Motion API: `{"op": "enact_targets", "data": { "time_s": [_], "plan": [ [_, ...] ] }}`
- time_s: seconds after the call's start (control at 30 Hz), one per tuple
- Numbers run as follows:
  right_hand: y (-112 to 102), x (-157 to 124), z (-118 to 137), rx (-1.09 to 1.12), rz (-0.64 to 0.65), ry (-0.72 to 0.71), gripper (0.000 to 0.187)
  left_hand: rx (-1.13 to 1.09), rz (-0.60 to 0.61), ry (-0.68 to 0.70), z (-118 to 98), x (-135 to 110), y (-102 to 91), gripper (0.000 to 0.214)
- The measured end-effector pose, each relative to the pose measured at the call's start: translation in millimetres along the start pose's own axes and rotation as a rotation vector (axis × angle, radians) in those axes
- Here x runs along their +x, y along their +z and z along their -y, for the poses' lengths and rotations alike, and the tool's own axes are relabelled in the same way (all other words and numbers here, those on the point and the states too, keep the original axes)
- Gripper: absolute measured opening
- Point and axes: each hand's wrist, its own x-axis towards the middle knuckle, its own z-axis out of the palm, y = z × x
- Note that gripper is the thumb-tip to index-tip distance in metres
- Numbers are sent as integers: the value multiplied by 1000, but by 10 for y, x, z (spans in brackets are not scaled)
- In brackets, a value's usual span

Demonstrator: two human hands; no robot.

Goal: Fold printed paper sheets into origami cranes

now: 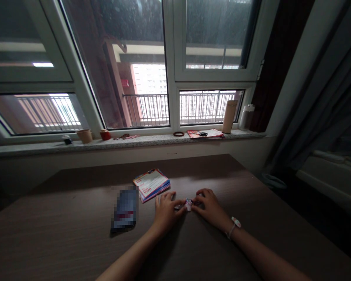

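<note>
Between my two hands, low over the brown table [76, 218], is a small folded piece of printed paper [188, 204] in white, red and blue. My left hand [167, 210] pinches its left side between thumb and fingers. From the right, my right hand [208, 205] pinches the other side, and a bracelet circles that wrist. The fingertips cover the paper's edges, so its full shape is hidden. Just beyond my left hand lies a stack of printed sheets [152, 183]. A dark, pixelated phone-like object [125, 208] rests left of my left hand.
Along the stone windowsill [152, 141] stand a paper cup [84, 136], a small red container [105, 134], a dark bead bracelet [178, 134], scissors [203, 134] on papers [213, 134], a tan flask [229, 116] and a clear bottle [247, 117]. Windows rise behind.
</note>
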Motion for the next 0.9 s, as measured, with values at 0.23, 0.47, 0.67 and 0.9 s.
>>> {"op": "enact_targets", "data": {
  "time_s": [0.23, 0.47, 0.67, 0.9],
  "plan": [
    [12, 2, 11, -13, -12, -4, 18, -9, -29, -38, -89, 2, -1, 24],
    [14, 18, -4, -37, 1, 5, 21, -5, -19, -31, -105, 1, -4, 25],
    [33, 39, -51, 10, 26, 45, 24, -27, 0, -31, -86, 9, 12, 23],
    [69, 61, -101, 76, 20, 86, 21, -28, 30, 15, 61, 36, 25, 21]
  ]
}}
